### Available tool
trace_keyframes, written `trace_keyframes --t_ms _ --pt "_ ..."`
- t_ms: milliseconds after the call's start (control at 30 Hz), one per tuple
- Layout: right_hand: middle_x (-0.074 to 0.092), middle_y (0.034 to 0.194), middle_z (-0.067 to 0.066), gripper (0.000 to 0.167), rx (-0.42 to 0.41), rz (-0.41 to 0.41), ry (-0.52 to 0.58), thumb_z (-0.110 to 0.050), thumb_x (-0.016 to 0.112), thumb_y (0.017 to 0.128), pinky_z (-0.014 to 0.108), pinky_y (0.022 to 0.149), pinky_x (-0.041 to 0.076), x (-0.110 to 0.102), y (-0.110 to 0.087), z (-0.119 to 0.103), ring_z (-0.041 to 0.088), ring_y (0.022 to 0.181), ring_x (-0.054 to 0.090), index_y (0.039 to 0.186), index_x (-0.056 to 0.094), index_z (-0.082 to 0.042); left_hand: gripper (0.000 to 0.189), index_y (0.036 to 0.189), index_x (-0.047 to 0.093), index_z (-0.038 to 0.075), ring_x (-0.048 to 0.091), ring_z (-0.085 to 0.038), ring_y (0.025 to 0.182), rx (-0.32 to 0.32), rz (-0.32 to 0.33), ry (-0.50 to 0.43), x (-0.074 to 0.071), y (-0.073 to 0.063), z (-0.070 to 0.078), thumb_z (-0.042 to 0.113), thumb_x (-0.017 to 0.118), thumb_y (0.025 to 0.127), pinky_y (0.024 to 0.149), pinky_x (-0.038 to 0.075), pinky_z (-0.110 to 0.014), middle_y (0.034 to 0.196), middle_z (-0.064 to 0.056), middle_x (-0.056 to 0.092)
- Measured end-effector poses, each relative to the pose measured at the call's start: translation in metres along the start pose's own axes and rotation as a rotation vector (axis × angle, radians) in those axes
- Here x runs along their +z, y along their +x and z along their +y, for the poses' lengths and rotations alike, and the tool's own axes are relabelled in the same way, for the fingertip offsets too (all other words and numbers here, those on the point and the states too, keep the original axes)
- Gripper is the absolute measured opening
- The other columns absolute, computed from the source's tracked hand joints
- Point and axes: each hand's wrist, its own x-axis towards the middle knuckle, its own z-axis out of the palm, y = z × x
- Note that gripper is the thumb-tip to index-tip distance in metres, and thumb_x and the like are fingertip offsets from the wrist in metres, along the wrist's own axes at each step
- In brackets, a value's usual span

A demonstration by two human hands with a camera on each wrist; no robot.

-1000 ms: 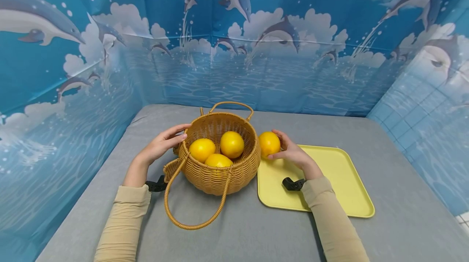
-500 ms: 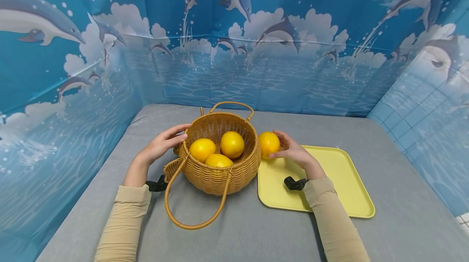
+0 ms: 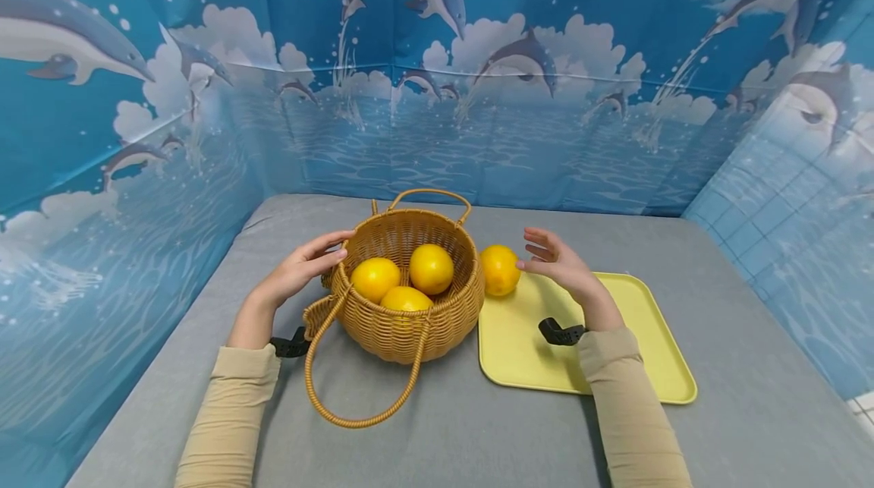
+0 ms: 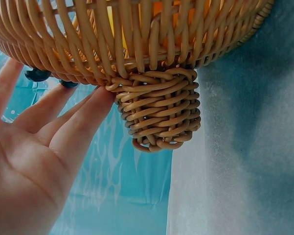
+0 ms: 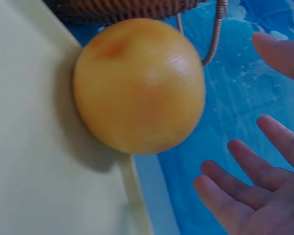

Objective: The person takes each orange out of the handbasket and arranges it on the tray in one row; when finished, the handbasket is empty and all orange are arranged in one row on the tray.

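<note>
A wicker basket (image 3: 410, 332) with two looped handles holds 3 round yellow-orange fruits (image 3: 432, 269), which look like oranges or grapefruits. My left hand (image 3: 297, 272) touches its left rim and side; in the left wrist view the fingers (image 4: 83, 125) lie nearly straight against the weave, beside a short woven projection (image 4: 159, 110). Another such fruit (image 3: 501, 270) sits at the far left edge of the yellow tray (image 3: 642, 336), next to the basket. Just right of that fruit is my right hand (image 3: 563, 268), fingers spread and holding nothing; the right wrist view shows a gap between fruit (image 5: 139, 85) and hand.
Grey cloth (image 3: 478, 435) covers the table. A blue curtain (image 3: 437, 131) printed with dolphins closes in the back and both sides. One basket handle (image 3: 362, 423) hangs out toward the front, and the other (image 3: 433, 192) stands up at the back.
My right hand has let go of the fruit beside the basket and drawn back to the right, its fingers opening. The fruit stays at the tray's edge. My left hand has not visibly moved.
</note>
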Motion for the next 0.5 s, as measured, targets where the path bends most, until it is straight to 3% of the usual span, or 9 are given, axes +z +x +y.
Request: trace_keyframes --t_ms 300,500 --pt "0.030 0.148 0.015 0.066 -0.072 0.053 -0.021 -0.025 0.065 0.090 0.051 0.105 0.030 0.001 -0.003 -0.031 0.035 0.134 0.031 0.145 0.032 -0.008 0.050 0.143 0.040 0.019 0.029 -0.031 0.134 0.007 -0.004 -0.003 0.000 -0.002 0.002 0.035 0.052 0.097 0.104 0.028 -0.055 0.148 -0.009 0.031" --pt "0.036 0.145 0.011 0.060 -0.153 0.019 -0.023 -0.024 0.066 0.090 0.048 0.102 0.035 0.008 0.000 -0.056 0.030 0.131 0.036 0.141 0.038 -0.011 0.050 0.143 0.040 0.020 0.029 -0.031 0.134 0.008 -0.005 -0.006 0.000 -0.001 0.001 0.035 0.052 0.097 0.103 0.028 -0.055 0.149 -0.009 0.031"
